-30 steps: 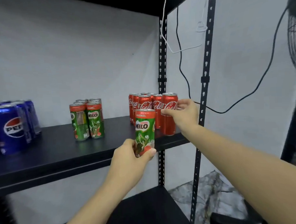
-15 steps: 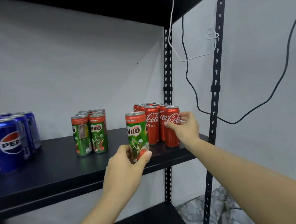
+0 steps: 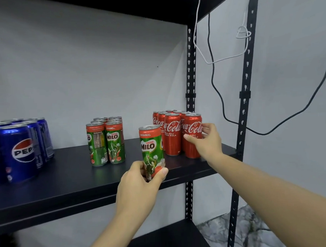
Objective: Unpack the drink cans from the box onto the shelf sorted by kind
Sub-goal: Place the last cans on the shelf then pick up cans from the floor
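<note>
Black metal shelf [image 3: 71, 174], seen from a head-worn camera, holds drink cans grouped by kind against a pale grey wall. Blue Pepsi cans [image 3: 21, 150] stand at the far left. A cluster of green-and-red Milo cans [image 3: 106, 142] stands in the middle, well apart from the Pepsi. Red Coca-Cola cans [image 3: 174, 132] stand packed together at the right end, beside the shelf's perforated upright [image 3: 191, 70].

The person's left hand [image 3: 140, 183] grips one more Milo can [image 3: 152, 151] by its lower part, thumb and fingers curled round it. The can is upright near the shelf's front edge, between the Milo cluster and the Coca-Cola group; whether its base touches the shelf cannot be told. It likely belongs with the Milo cluster to its left.

The right hand [image 3: 207, 142] wraps the front right Coca-Cola can [image 3: 193, 135], thumb across the label and fingers curled behind it. This can stands on the shelf, touching its neighbours, so the hand is probably setting it into its group.

A white cord [image 3: 198, 39] and a black cable [image 3: 218, 95] hang beside the uprights. The box is not in view.
</note>
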